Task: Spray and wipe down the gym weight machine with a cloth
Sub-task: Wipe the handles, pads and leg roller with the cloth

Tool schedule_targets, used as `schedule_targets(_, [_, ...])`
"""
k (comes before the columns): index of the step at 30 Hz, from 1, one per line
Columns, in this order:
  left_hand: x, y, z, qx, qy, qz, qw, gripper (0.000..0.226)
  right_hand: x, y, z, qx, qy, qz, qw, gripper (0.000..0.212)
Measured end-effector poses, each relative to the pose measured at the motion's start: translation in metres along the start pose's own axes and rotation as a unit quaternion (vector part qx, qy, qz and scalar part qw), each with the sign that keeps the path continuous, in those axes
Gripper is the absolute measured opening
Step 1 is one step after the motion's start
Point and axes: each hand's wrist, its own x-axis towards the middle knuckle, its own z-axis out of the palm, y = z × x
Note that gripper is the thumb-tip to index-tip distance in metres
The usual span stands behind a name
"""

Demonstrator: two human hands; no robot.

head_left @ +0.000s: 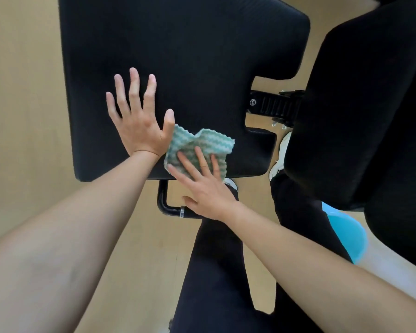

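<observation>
Looking down, we see our left hand [137, 126] laid flat on the black seat pad [178, 56] of the weight machine, left of the frame's centre. Its fingers are straight and fanned apart, gripping nothing, with the thumb stretched out to the right so that it touches the edge of the cloth [202, 140].

The cloth, patterned in green and white zigzag stripes, lies crumpled on the pad's lower part, close to the near edge and just right of our left hand. Our right hand [202, 188] comes in from the lower right and presses on it with straight, slightly spread fingers; they lie on top of the fabric rather than curling round it. The right thumb points off to the left, below the pad's edge and clear of the cloth.

A second black pad [370, 116] fills the right side of the frame, apart from the first. Between the two, a black ribbed metal bracket [276, 106] with a bolt head shows in the gap. Under the near edge of the seat pad, a bent black tube [165, 203] sticks out, and our right wrist crosses over it.

Our dark trouser legs [216, 272] run up the lower middle of the frame, and a white shoe [280, 155] shows beside the second pad. Something bright blue [346, 234] shows at lower right, partly hidden by that pad; we cannot tell what it is. Light wooden floor [22, 92] lies beneath everything.
</observation>
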Motion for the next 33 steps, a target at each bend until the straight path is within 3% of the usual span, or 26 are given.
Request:
schedule_targets(3, [0.002, -0.005, 0.002, -0.076, 0.039, 0.006, 0.996, 0.057, -0.013, 0.019, -0.016, 0.05, 0.132, -0.044, 0.989, 0.083])
schedule_targets(6, [-0.002, -0.002, -0.002, -0.184, 0.068, -0.026, 0.98, 0.047, -0.029, 0.045, -0.02, 0.072, 0.277, 0.057, 0.956, 0.064])
schedule_targets(8, [-0.015, 0.008, -0.01, -0.202, 0.086, -0.015, 0.975, 0.043, -0.037, 0.062, -0.021, 0.063, 0.288, 0.156, 0.943, 0.06])
schedule_targets(11, [-0.053, 0.035, -0.018, -0.18, 0.085, 0.116, 0.973, 0.035, -0.043, 0.078, -0.017, 0.049, 0.25, 0.213, 0.943, 0.064])
schedule_targets(14, [-0.093, 0.054, -0.005, -0.14, -0.029, 0.223, 0.964, 0.037, -0.045, 0.082, -0.007, 0.045, 0.229, 0.214, 0.949, 0.068])
schedule_targets(16, [-0.11, 0.048, 0.01, -0.072, -0.117, 0.237, 0.962, 0.052, -0.046, 0.081, -0.003, 0.05, 0.224, 0.218, 0.949, 0.068])
schedule_targets(18, [-0.116, 0.032, 0.02, -0.022, -0.154, 0.24, 0.958, 0.062, -0.048, 0.082, -0.001, 0.047, 0.217, 0.216, 0.951, 0.067])
schedule_targets(20, [-0.113, 0.015, 0.017, 0.004, -0.164, 0.189, 0.968, 0.066, -0.049, 0.083, 0.002, 0.043, 0.212, 0.219, 0.952, 0.066])
schedule_targets(23, [-0.102, -0.017, 0.0, 0.023, -0.161, 0.023, 0.986, 0.071, -0.045, 0.074, 0.005, 0.063, 0.217, 0.248, 0.942, 0.068])
schedule_targets(27, [-0.086, -0.048, -0.012, 0.037, -0.138, -0.125, 0.982, 0.075, -0.03, 0.053, 0.005, 0.066, 0.179, 0.308, 0.932, 0.085])
schedule_targets(30, [-0.084, -0.03, -0.009, 0.039, -0.132, -0.169, 0.976, 0.076, -0.023, 0.049, 0.01, 0.034, 0.154, 0.328, 0.931, 0.093])
schedule_targets(33, [-0.091, -0.005, -0.002, 0.038, -0.154, -0.119, 0.98, 0.078, -0.023, 0.053, 0.013, 0.028, 0.144, 0.332, 0.932, 0.096])
